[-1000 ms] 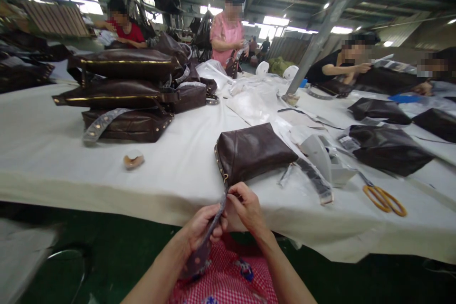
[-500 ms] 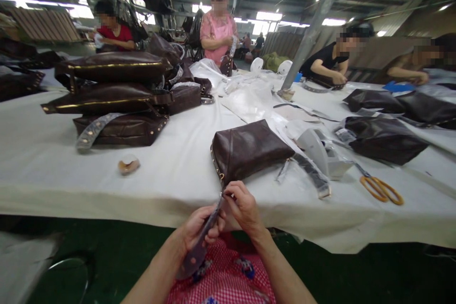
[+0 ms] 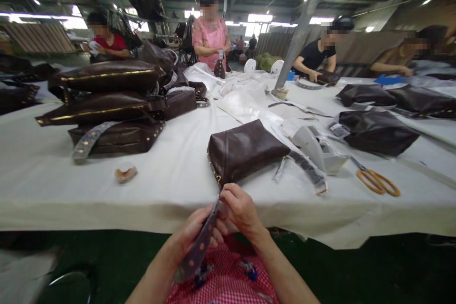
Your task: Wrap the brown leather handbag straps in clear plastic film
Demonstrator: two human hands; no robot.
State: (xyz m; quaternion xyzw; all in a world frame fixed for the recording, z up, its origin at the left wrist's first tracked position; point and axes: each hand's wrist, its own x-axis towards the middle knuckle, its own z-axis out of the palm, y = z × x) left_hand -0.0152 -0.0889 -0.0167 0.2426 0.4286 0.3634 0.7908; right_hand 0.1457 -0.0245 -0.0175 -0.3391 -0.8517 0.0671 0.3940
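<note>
The white table [image 3: 171,180] stretches across in front of you and bears the brown bag [image 3: 245,149], which lies on its side near the front edge, right before your hands. To the left of the brown bag and well apart from it stands the bag stack [image 3: 110,103], piled on its own side perhaps so that it stays out of your way. From the near left corner of the brown bag, the studded strap [image 3: 199,249] runs over the table edge toward your lap; with the bag lying on the table, its weight probably steadies that end for you. Just to the right of the brown bag sits the pale dispenser-like piece [image 3: 309,147], among plastic scraps. Your left hand [image 3: 190,228], below the brown bag, grasps the strap along its length, seemingly to hold it drawn out and steady. Your right hand [image 3: 242,206] is close under the bag's near corner, thumb and fingertips pinching the strap's upper end, likely because fine work there needs fingertips; any film between them is too small to tell. Farther right of the brown bag lie the scissors [image 3: 376,179], orange handles toward you, which suits a quick grab. Left of the brown bag rests the small curved brownish piece [image 3: 126,174], apparently just set aside.
</note>
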